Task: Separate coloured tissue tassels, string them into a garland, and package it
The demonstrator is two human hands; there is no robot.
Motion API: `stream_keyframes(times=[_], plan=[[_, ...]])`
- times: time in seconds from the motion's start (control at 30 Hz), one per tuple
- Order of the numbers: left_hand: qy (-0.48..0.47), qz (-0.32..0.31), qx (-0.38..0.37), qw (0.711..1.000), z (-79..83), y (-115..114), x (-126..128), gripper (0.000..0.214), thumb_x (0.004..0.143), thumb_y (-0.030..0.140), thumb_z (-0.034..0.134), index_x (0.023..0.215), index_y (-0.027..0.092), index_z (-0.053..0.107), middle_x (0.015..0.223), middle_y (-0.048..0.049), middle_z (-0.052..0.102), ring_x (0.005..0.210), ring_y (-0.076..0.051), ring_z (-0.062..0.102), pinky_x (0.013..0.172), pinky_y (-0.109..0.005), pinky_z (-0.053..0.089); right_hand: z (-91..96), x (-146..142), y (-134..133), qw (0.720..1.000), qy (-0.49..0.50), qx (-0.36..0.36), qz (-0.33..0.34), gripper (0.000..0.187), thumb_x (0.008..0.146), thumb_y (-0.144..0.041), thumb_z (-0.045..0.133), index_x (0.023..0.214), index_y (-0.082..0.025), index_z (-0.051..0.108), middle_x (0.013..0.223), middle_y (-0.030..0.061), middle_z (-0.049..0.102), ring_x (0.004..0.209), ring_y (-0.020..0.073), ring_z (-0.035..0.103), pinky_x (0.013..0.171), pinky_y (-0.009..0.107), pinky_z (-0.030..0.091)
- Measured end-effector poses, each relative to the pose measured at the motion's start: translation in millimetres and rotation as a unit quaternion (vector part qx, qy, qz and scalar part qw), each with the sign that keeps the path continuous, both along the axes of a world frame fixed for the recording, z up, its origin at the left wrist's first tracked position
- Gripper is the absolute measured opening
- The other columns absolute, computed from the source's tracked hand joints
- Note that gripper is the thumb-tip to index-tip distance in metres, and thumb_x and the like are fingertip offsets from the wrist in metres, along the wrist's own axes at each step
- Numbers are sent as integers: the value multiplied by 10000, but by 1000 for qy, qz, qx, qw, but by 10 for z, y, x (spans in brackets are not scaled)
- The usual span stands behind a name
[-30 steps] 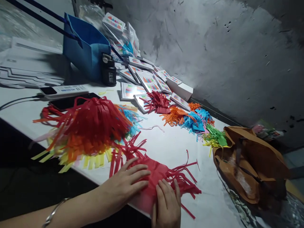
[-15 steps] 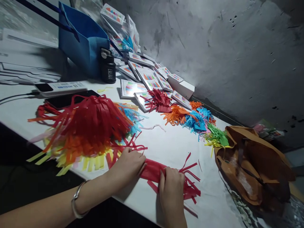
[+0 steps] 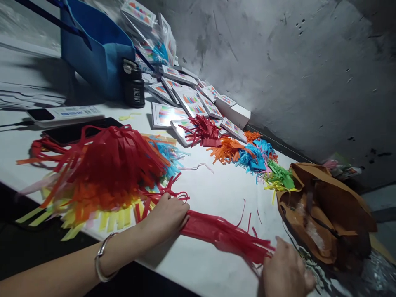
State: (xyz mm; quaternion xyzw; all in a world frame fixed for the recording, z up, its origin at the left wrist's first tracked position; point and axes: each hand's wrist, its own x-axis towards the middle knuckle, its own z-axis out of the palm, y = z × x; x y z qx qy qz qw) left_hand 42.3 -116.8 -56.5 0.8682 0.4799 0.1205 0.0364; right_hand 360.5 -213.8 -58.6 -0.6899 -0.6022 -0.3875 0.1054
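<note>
A strip of red fringed tissue paper [image 3: 207, 227] lies slantwise near the table's front edge, with cut strands at both ends. My left hand [image 3: 168, 212], a silver bangle on its wrist, is closed on the plain band's left part. At the other end my right hand [image 3: 286, 268] is closed around the tips of the right-hand strands, which are drawn together; motion blurs its fingers a little. Left of my left hand is a big pile of fringed paper [image 3: 114, 169], red on top with orange, yellow and blue below.
Smaller fringed bundles, among them a blue one [image 3: 252, 156], run along the wall side. Flat picture packs [image 3: 190, 101] lie behind. A black bottle [image 3: 133, 84], blue bag [image 3: 102, 62], phone [image 3: 77, 130] and white device [image 3: 66, 114] stand left. A brown bag [image 3: 321, 222] is at right.
My right hand has moved right and toward me, from the band to the strand ends. The right-hand strands, spread before, are now gathered and straighter. My left hand keeps its grip.
</note>
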Motion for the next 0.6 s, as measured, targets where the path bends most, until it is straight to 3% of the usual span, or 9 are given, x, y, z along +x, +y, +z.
stream_keyframes(times=[0.07,0.1,0.17,0.2,0.27,0.37,0.47,0.53,0.6], plan=[[5,-1,-9,1000,1,8,8,271,920,154,506,710,161,678,713,-96,724,669,-278,668,660,-390,361,98,-156,-36,997,20,55,43,329,845,-179,460,1128,-136,622,1047,216,713,829,358,673,744,529,462],[12,-1,-13,1000,7,12,16,262,916,150,513,717,159,683,715,-99,727,672,-279,670,657,-388,364,116,-335,-29,989,66,63,120,357,862,-149,447,1179,-125,610,1112,206,701,937,337,672,811,505,496],[25,3,-20,999,31,20,32,257,904,121,517,712,156,684,710,-100,724,673,-276,669,657,-387,376,72,-789,28,947,101,-21,306,422,875,-136,447,1273,-129,588,1221,157,680,1124,273,639,890,401,531],[27,6,-24,999,46,23,37,259,900,107,520,699,153,677,700,-99,717,670,-274,665,661,-388,383,14,-1010,71,929,115,-55,348,415,869,-112,462,1256,-137,608,1225,131,688,1156,252,629,921,369,530],[17,11,-26,999,74,21,27,237,903,112,543,702,146,662,704,-98,704,683,-276,657,685,-400,403,-130,-1339,164,920,129,-52,365,404,851,-25,439,1184,-113,650,1146,128,725,1092,244,661,915,360,539],[-32,5,11,999,80,-16,-33,84,879,227,676,860,145,668,905,-116,713,853,-312,653,791,-440,419,-274,-1482,252,920,118,-34,372,316,856,5,454,1041,-107,685,974,132,748,908,252,695,773,366,568],[-97,-66,85,989,13,-101,-88,375,772,323,813,1090,218,645,1166,-98,674,1098,-338,579,963,-486,354,-244,-1423,232,915,158,-52,367,269,871,-5,443,959,-125,667,862,110,708,800,223,673,693,335,555],[-121,-131,111,978,-60,-164,-91,241,807,258,784,1006,258,649,1092,-36,692,1079,-284,576,1035,-482,290,-184,-1401,179,909,197,-59,362,248,889,-38,439,978,-130,652,880,107,689,817,216,661,729,334,550],[-132,-170,112,970,-135,-212,-80,121,875,141,689,846,240,628,902,15,693,933,-214,594,1065,-458,256,-148,-1404,123,907,199,-63,365,245,912,-80,446,1052,-129,641,945,115,693,874,230,657,789,358,540]])
